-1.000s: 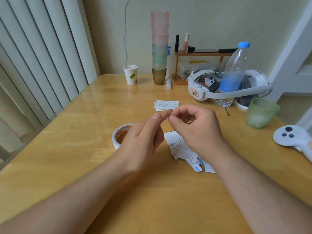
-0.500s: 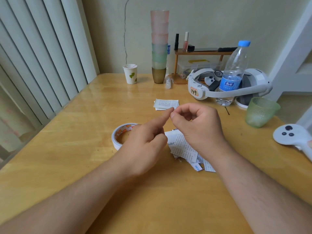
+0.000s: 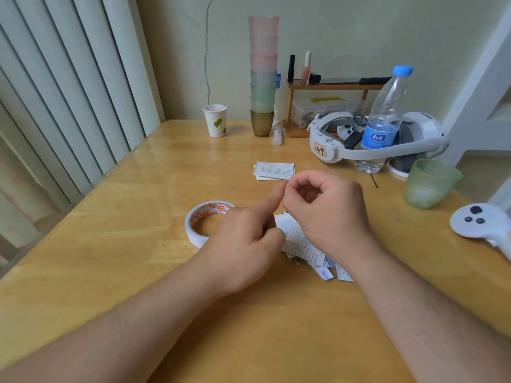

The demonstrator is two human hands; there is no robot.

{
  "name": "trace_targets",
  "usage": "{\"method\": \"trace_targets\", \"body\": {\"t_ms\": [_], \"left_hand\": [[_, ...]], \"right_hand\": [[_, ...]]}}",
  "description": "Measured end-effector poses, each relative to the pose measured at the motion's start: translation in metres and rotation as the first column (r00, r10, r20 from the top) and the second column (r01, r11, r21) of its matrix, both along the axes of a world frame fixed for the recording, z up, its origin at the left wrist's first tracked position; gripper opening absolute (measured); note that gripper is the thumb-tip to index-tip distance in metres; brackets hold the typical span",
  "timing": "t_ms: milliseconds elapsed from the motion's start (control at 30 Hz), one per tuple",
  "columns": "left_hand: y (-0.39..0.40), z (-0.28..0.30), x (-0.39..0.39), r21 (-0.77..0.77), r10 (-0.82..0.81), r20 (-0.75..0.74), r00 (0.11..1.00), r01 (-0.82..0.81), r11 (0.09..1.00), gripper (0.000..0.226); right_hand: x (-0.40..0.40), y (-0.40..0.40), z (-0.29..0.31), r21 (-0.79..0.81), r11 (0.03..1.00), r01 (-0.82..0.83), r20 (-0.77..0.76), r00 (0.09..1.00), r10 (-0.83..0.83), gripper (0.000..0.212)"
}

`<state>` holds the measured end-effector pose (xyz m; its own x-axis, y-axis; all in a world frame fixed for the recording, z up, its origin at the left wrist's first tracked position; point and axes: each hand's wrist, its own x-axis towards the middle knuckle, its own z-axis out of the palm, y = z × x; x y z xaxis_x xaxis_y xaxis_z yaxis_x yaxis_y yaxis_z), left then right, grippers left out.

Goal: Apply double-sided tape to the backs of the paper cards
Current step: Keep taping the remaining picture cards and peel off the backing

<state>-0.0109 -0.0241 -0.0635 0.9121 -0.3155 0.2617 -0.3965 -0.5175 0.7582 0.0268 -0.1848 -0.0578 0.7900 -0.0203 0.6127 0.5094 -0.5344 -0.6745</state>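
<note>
Standing over: a wooden desk, with both forearms reaching in from the near edge.
Left hand: raised just above the desk, forefinger stretched out toward the other hand, the other fingers curled in; it holds nothing I can make out.
Right hand: fingers curled, thumb and forefinger tips pinched together right at the tip of the left forefinger; whether a scrap of tape sits between them is too small to tell.
Roll of tape: white, lying flat on the desk just left of the left hand, which hides its right part.
Loose cards: a heap of printed paper pieces on the desk beneath the right hand and wrist, overlapping each other.
Stacked cards: a small neat pile farther back, just beyond the right hand's knuckles, well apart from the heap.
Paper cup: upright at the far edge of the desk, leaf print on its side.
Tower of cups: pink and green tumblers stacked high on a gold one, right of the paper cup.
Headset: white, at the far right, labelled 149.
Water bottle: blue cap, standing inside the headset's band.
Green glass: near the right edge, tilted.
Controller: white, at the right edge of the desk.
</note>
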Motion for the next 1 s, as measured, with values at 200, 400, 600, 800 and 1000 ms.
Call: {"method": "trace_targets", "body": {"t_ms": [200, 400, 600, 800, 1000], "left_hand": [[-0.0014, -0.0004, -0.0002, -0.001, -0.001, -0.012, 1.0, 0.001, 1.0, 0.082], [-0.0023, -0.001, -0.0006, -0.071, 0.0, -0.066, 0.998, -0.005, 0.997, 0.079], [-0.0035, 0.0017, 0.0035, -0.441, -0.112, -0.272, 0.956, -0.02, 0.897, 0.069], [-0.0029, 0.0051, 0.0036, -0.526, -0.187, -0.292, 0.938, 0.006, 0.85, 0.068], [-0.0022, 0.0007, 0.0034, -0.356, -0.091, -0.233, 0.968, 0.003, 0.934, 0.073]], "right_hand": [[0.0013, -0.0018, -0.0006, -0.057, 0.998, 0.006, 0.065, 0.998, -0.002, 0.018], [0.0032, -0.0031, -0.0012, -0.114, 0.993, 0.018, 0.145, 0.989, -0.002, 0.013], [0.0045, -0.0065, 0.001, -0.136, 0.99, 0.044, 0.171, 0.985, -0.021, 0.013], [0.004, -0.0067, 0.0013, -0.083, 0.996, 0.011, 0.107, 0.994, -0.002, 0.012], [0.0027, -0.0052, 0.0018, -0.091, 0.996, 0.009, 0.129, 0.992, 0.002, 0.013]]}}
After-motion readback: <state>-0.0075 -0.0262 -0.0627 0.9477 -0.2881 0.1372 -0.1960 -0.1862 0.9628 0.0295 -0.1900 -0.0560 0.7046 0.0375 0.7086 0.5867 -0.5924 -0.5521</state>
